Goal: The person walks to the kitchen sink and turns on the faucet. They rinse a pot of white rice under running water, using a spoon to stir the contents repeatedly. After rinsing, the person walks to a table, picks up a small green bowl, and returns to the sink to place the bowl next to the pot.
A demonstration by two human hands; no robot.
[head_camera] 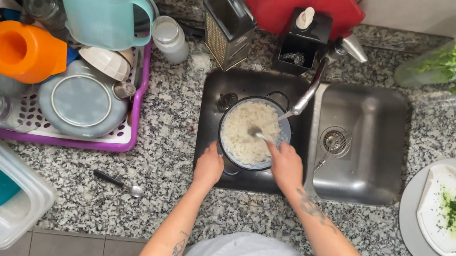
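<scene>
A dark pot [224, 146] full of white rice [246, 130] sits in the left basin of a steel double sink [215, 91]. My left hand [209, 166] grips the pot's near rim and handle. My right hand [285, 164] holds a metal spoon [255, 131] whose bowl is dug into the rice. The tap spout [310, 89] reaches over the pot's far right side.
A purple dish rack [136, 104] with plates, cups and an orange jug fills the left counter. A loose spoon [118, 183] lies on the granite. A grater [228, 25], soap dispenser [303, 38], whisk [332, 145] in the right basin and a white cutting board [451, 213] stand around.
</scene>
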